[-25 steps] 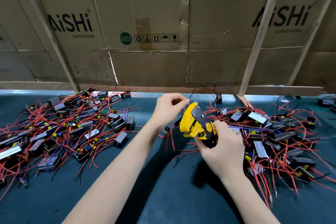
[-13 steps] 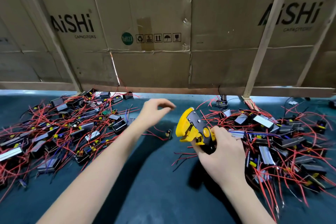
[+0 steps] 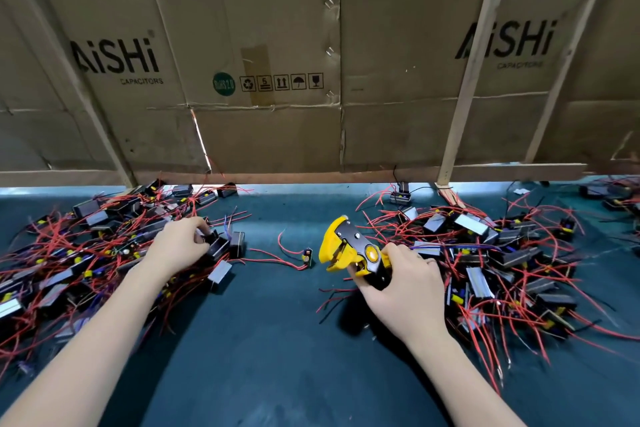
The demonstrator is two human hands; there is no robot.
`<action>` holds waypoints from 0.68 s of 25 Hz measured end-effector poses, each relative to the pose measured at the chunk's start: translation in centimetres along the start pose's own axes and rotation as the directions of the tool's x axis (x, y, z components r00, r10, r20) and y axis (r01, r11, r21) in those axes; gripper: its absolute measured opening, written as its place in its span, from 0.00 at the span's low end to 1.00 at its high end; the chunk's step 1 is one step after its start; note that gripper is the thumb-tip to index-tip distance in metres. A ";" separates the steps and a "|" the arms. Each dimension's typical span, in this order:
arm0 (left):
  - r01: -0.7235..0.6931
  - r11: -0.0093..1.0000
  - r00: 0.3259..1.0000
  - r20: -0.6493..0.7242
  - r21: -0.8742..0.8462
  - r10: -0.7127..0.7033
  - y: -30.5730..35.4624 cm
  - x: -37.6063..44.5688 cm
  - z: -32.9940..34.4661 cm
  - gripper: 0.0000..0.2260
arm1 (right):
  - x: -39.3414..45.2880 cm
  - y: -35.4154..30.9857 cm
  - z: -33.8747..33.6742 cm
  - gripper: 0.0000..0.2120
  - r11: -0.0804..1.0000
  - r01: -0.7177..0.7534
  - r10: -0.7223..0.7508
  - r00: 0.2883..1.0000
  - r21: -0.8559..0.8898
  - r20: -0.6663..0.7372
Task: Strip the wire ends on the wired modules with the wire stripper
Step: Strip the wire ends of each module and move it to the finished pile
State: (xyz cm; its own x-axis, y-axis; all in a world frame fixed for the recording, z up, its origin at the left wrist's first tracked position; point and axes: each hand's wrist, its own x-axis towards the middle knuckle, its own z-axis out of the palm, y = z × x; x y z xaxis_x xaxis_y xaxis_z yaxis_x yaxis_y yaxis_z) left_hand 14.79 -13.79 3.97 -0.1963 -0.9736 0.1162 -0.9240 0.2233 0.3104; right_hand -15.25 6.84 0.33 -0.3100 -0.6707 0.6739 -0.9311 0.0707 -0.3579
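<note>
**Wire stripper in one hand, module pile under the other**

Wire stripper (image 3: 349, 251) is in my right hand (image 3: 403, 282), fingers wrapped round the black handles, yellow head pointing up and away from me. It sits above the dark green mat (image 3: 263, 340), and everything else I'll place off it.

Left of the stripper, well apart, my left hand (image 3: 178, 246) is down on the near edge of the left pile of wired modules (image 3: 86, 246). Fingertips are curled in and pinching a small black module (image 3: 216, 244); can't really tell how much of it I've got hold of, the fingers cover it. A second black module (image 3: 237, 243) sits just beside that one, on the side toward the stripper.

Between my left hand and the stripper there's one stray little board (image 3: 307, 256) lying on the mat with red wires (image 3: 277, 255) trailing off it.

Right of the stripper, basically touching my right hand, is the other pile of modules (image 3: 502, 263), same mess of red leads.

Behind the stripper, past the mat's far edge, is a wall of cardboard boxes (image 3: 277, 45) printed "AiSHi Capacitors", with pale wooden slats (image 3: 472, 62) leaning across them.
</note>
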 end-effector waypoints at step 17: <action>0.178 0.980 0.973 -0.132 -0.090 -0.189 -6.9 -2.7 -2.4 0.11 | -0.1 0.7 0.4 0.23 0.998 0.040 -0.041 0.999 -0.050 -0.011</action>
State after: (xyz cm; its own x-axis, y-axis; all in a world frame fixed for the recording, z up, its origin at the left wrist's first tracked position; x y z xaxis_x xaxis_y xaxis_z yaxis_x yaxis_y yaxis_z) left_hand 22.51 -12.58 3.78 0.0265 -0.9835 0.1788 -0.9107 0.0500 0.4101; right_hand -15.81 6.66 -0.32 -0.2740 -0.6650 0.6948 -0.9512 0.0808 -0.2979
